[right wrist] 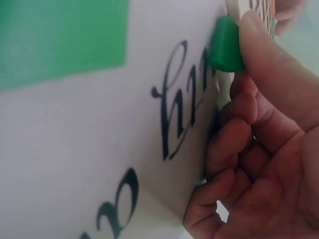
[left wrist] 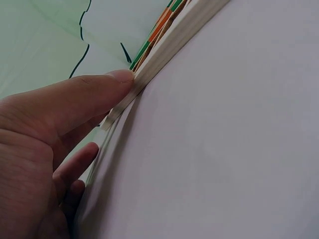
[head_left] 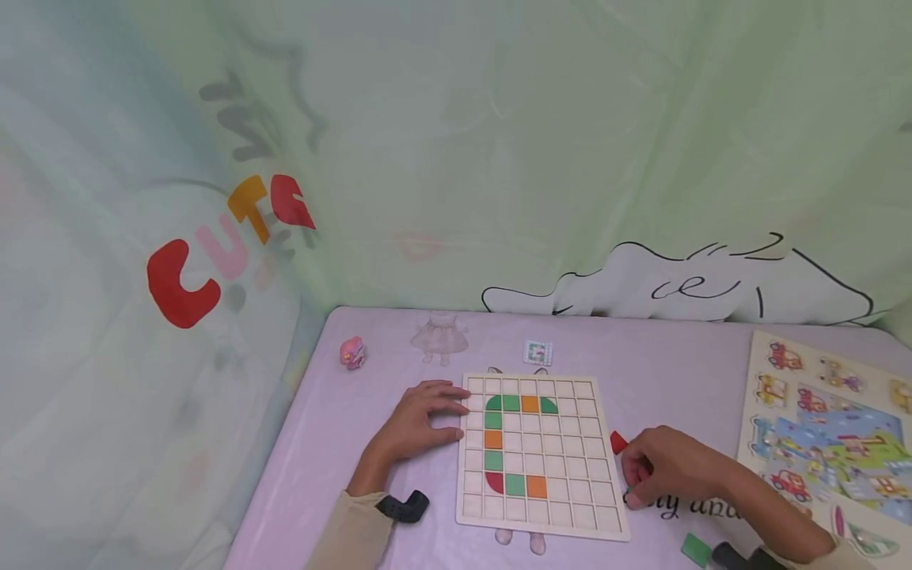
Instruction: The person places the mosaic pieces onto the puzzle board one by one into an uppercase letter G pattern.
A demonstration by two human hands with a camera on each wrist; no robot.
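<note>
A wooden grid board (head_left: 583,465) lies on the table with green, orange and red tiles set in a C-like path. My left hand (head_left: 425,417) rests at its left edge, fingers fairly straight. In the left wrist view, the thumb (left wrist: 107,92) touches the board's side. Beyond the right edge, my right hand (head_left: 670,465) has its fingers curled and pinches a green rounded tile (right wrist: 227,46) between thumb and fingers, low over the table. Close by its knuckles lies a red tile (head_left: 617,442). Another green tile (head_left: 695,549) lies nearer the right wrist.
A picture puzzle board (head_left: 757,388) with loose pictured pieces stands at the right. Toward the back are a pink figurine (head_left: 352,353) and a small patterned card (head_left: 537,352). A printed cloth (head_left: 456,198) hangs behind the table.
</note>
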